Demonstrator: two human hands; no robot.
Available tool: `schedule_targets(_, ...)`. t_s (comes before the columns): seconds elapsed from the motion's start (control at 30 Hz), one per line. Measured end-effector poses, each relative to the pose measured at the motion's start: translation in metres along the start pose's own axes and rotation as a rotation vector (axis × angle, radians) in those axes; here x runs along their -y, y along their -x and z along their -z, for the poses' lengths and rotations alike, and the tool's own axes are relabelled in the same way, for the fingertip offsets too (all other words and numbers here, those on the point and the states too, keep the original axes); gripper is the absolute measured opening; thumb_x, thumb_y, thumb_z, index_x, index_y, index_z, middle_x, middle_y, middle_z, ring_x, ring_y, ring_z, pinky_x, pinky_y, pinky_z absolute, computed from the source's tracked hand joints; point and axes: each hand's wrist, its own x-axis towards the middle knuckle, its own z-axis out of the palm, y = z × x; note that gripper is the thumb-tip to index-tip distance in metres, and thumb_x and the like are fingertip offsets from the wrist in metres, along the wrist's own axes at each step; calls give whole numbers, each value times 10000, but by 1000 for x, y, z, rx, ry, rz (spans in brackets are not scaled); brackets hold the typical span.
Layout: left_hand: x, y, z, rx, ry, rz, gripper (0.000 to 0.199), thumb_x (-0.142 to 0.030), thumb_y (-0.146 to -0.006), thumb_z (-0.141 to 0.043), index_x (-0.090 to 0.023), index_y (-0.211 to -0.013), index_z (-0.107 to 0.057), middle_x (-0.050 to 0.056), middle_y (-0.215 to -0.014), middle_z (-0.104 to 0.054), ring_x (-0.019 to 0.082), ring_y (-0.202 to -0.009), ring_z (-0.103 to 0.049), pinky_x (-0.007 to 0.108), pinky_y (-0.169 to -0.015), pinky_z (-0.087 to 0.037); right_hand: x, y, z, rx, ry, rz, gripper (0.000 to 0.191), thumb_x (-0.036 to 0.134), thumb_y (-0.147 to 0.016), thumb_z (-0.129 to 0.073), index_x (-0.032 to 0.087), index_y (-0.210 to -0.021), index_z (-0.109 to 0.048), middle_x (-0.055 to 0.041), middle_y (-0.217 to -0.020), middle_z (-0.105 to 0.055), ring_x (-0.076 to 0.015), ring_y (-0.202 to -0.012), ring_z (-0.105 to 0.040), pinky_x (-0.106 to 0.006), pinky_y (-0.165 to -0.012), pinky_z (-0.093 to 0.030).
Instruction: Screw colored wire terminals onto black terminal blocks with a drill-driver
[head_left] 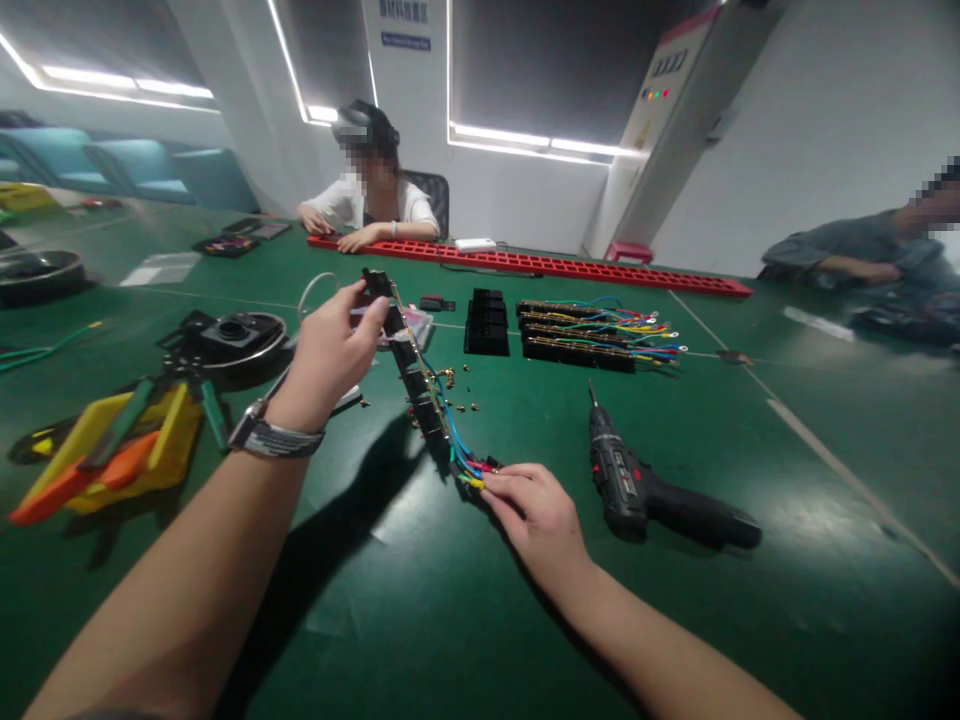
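My left hand [336, 345] grips the upper end of a long black terminal strip [416, 385], thumb on one side and fingers behind. The strip is tilted, its lower end toward my right hand [536, 515]. Between the thumb and fingers of that hand are the coloured wires [466, 462] at the strip's lower end, blue, red, yellow and green. Small brass screws [448, 378] lie on the green table behind the strip. Several similar strips with wires [577, 335] lie side by side farther back, right of a group of black blocks [487, 322].
A black power drill [637, 480] lies at the right. At the left are a yellow bin [161, 440] with orange- and green-handled tools and a round dish [244, 345]. A red slotted rail [540, 265] crosses the back, where a person [375, 190] sits; another person is at far right.
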Motion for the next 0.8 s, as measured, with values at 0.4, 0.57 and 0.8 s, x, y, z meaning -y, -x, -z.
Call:
schedule_targets(0.4,-9,66,-43,111,38,-275,593,-423,-1055,-607,-178,-1577,-464,184,-1485,-586,327,-1393,-574,544,-1180,-499,-3,-6,12,79,-10,186,236,136,-975,-723,194,-1197,-780,-84,-1130,-823,-253,-1070,-712,-440,-973,-614)
schedule_targets(0.57,-6,114,-40,424,52,-357,1143,-551,-906,-783,-206,-1725,-65,248,-1731,-183,429,-1610,-265,635,-1278,-367,0,-4,16,149,59,214,280,112,-984,-692,146,-1254,-759,-120,-1187,-798,-267,-1132,-689,-459,-1001,-611)
schedule_targets(0.8,4,135,-48,366,42,-367,1160,-500,-885,-827,-216,-1723,-76,268,-1701,-181,448,-1578,-317,654,-1232,-425,0,-2,16,130,47,223,260,109,-995,-683,145,-1245,-746,-123,-1185,-799,-263,-1160,-706,-458,-1031,-617)
